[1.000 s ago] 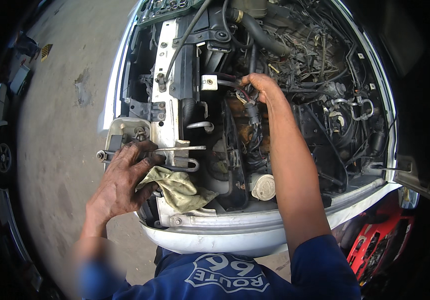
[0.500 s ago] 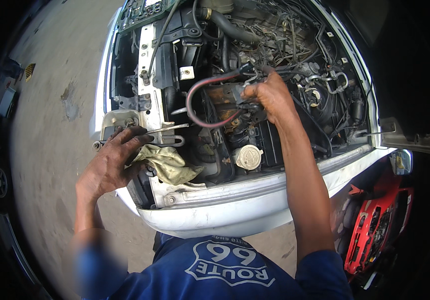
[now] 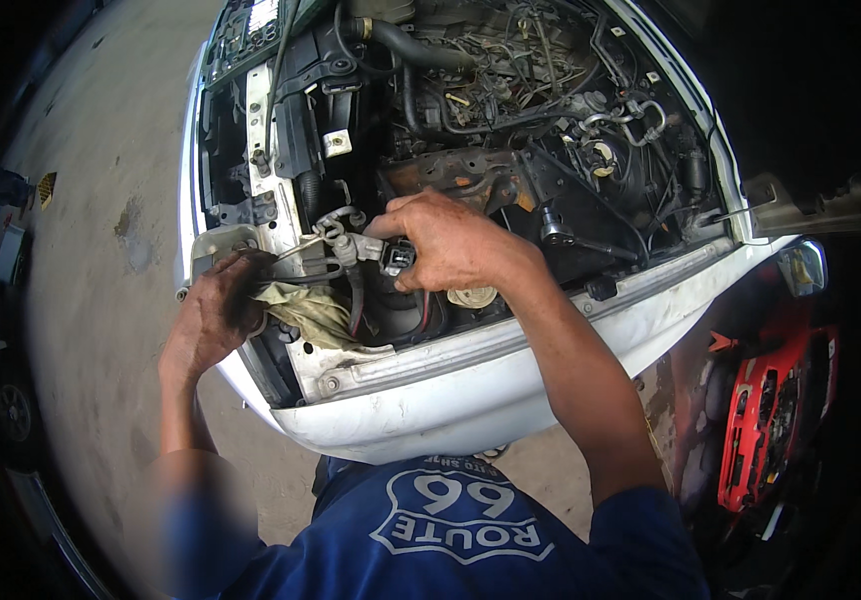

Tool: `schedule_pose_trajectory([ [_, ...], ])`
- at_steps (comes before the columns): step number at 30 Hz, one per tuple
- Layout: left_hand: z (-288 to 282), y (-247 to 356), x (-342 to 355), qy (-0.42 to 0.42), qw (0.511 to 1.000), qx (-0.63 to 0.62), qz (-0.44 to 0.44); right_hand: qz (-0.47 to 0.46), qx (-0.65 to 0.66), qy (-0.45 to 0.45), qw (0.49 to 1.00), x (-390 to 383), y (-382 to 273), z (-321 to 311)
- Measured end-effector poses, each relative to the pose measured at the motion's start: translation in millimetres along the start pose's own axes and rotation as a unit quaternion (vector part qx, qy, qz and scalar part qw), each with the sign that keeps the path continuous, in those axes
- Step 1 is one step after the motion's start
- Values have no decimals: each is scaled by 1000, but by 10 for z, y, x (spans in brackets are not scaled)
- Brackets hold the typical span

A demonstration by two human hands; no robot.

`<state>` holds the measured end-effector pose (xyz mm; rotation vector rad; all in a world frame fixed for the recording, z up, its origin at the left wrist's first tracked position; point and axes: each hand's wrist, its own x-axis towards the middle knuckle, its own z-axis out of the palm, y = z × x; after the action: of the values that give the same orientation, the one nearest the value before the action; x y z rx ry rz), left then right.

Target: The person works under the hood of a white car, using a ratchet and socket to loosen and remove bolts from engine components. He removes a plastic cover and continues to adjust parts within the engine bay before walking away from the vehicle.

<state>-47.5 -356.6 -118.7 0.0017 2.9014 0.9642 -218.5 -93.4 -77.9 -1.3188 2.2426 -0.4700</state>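
Note:
My left hand [image 3: 216, 312] is at the front left corner of the engine bay, fingers curled over a greenish rag [image 3: 313, 315] and beside thin metal rods [image 3: 313, 272]. The rag hangs over the white front panel. My right hand [image 3: 446, 243] grips a cable clamp, a silver metal fitting [image 3: 353, 247] with a black block [image 3: 398, 257] at its end. A dark cable hangs from the clamp, and a red-and-black cable [image 3: 423, 312] shows below my right fingers. The clamp is close to the rods at my left hand.
A ratchet with a socket [image 3: 556, 228] lies on the right of the bay. A round pale cap [image 3: 473, 298] is partly behind my right hand. Hoses and the engine [image 3: 511, 70] fill the far side. A green tool case [image 3: 241, 40] rests at the far left.
My right hand has moved left and nearer, bringing the cable and clamp beside my left hand. The ratchet is now in plain sight. My left hand still rests at the rag.

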Motion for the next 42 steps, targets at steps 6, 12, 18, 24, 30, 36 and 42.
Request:
schedule_pose_trajectory([
  [6, -96, 84, 88, -16, 1000, 3, 5, 17, -117, 34, 992, 7, -244, 532],
  [12, -166, 56, 178, -32, 996, -88, -16, 31, 32, 32, 999, -21, 25, 460],
  [18, -179, 6, 293, -12, 995, -97, -6, 42, 15, 146, 988, -20, 31, 373],
  [24, -118, -141, 311, 39, 997, 56, 36, 7, 21, 245, 969, -560, 25, 436],
  [30, 86, -15, 698, 17, 983, 134, 124, -13, 50, 372, 927, -2103, -207, 1200],
  [36, 716, 1156, 1004, 56, 933, 120, 334, 272, 123, 422, 856, -3834, -432, 2465],
  [42, 2121, 3421, 286, -45, 886, 58, 458, 532, 247, 279, 760, -5478, -746, 3945],
])
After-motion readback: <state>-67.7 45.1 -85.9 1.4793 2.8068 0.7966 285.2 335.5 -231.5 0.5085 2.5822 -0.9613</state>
